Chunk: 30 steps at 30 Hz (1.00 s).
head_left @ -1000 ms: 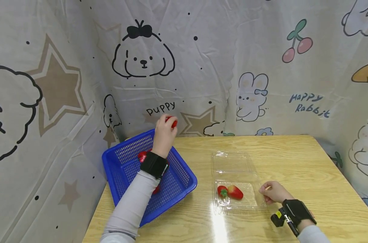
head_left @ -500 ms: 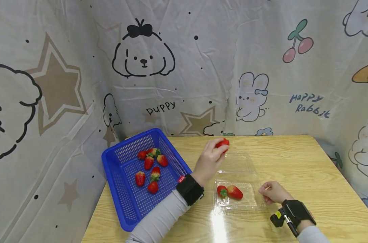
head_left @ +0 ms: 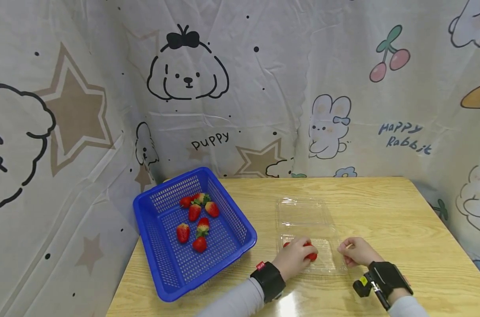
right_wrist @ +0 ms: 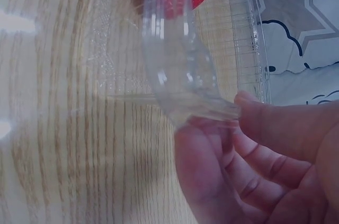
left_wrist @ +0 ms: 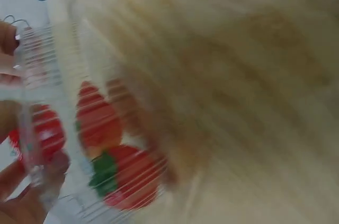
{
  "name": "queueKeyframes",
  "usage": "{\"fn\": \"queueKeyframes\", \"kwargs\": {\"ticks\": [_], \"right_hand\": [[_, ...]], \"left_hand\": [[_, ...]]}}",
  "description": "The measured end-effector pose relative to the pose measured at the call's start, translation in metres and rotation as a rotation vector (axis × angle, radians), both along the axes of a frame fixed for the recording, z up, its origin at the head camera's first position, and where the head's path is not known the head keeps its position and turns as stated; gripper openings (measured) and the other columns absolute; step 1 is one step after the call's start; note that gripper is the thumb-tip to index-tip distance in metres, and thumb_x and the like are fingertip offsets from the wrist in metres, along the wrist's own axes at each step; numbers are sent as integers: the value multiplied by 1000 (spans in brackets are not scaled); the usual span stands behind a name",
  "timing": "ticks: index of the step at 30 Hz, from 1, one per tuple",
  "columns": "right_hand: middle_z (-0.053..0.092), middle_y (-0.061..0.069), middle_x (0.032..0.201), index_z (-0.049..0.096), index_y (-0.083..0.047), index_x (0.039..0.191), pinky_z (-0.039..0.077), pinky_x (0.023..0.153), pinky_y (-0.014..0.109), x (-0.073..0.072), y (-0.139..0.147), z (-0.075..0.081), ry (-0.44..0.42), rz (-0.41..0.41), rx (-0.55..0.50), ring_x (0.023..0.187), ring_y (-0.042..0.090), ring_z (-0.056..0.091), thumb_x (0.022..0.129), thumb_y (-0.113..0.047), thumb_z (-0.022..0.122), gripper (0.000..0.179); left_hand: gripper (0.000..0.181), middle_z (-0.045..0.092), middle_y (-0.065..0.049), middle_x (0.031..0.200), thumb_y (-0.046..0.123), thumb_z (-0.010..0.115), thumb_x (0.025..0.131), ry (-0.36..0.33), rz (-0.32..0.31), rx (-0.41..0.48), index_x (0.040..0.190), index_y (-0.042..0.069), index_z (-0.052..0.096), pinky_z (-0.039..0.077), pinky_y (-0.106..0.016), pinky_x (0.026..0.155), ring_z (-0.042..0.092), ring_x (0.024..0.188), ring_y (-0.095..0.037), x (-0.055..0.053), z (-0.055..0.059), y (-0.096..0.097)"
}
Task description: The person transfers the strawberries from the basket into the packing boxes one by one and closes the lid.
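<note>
A clear plastic clamshell box (head_left: 328, 256) lies with its lid (head_left: 303, 212) folded back on the table. My left hand (head_left: 293, 259) is over the left part of its base and holds a strawberry (left_wrist: 46, 133) between thumb and fingers. Two more strawberries, one with a green leafy top (left_wrist: 130, 177) and another (left_wrist: 97, 121) beside it, show through the plastic in the left wrist view. In the head view this hand largely covers them. At the box's right edge, my right hand (head_left: 358, 251) pinches the thin plastic rim (right_wrist: 212, 110) between thumb and fingers.
A blue perforated basket (head_left: 234, 251) stands on the left side of the wooden table (head_left: 382, 211), with several strawberries (head_left: 194, 212) inside. Patterned cloth (head_left: 240, 88) hangs behind the table and along its sides.
My left hand has carried a strawberry from above the basket's back edge, rightward past the lid, then down into the box's base. My right hand has stayed at the rim.
</note>
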State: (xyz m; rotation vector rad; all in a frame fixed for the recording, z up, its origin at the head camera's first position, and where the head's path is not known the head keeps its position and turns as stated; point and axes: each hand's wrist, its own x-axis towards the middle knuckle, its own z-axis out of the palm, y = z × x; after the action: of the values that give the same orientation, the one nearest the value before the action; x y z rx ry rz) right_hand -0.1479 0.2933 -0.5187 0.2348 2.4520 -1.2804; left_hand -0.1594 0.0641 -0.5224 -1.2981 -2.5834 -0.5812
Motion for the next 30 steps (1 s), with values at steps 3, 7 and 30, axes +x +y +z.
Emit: {"fn": "queueKeyframes", "kwargs": {"ticks": [3, 7, 30], "right_hand": [[54, 5, 59, 51, 8, 91, 51, 50, 31, 0, 1, 1, 10, 9, -5, 52, 14, 53, 89, -2, 53, 11], [53, 5, 59, 52, 8, 91, 51, 51, 31, 1, 0, 2, 7, 9, 0, 52, 14, 53, 89, -2, 54, 11], [53, 5, 61, 51, 8, 92, 51, 51, 30, 3, -3, 4, -13, -15, 7, 54, 14, 53, 88, -1, 53, 10]], "left_hand": [[20, 54, 3, 94, 13, 70, 77, -65, 6, -58, 97, 19, 69, 42, -11, 71, 52, 83, -7, 1, -6, 0], [22, 56, 3, 93, 13, 70, 77, -105, 15, -119, 99, 19, 70, 43, -11, 71, 54, 84, -7, -2, -10, 2], [26, 58, 4, 90, 9, 70, 75, -154, 11, -256, 97, 21, 72, 40, -8, 67, 58, 81, -5, -7, -9, 8]]}}
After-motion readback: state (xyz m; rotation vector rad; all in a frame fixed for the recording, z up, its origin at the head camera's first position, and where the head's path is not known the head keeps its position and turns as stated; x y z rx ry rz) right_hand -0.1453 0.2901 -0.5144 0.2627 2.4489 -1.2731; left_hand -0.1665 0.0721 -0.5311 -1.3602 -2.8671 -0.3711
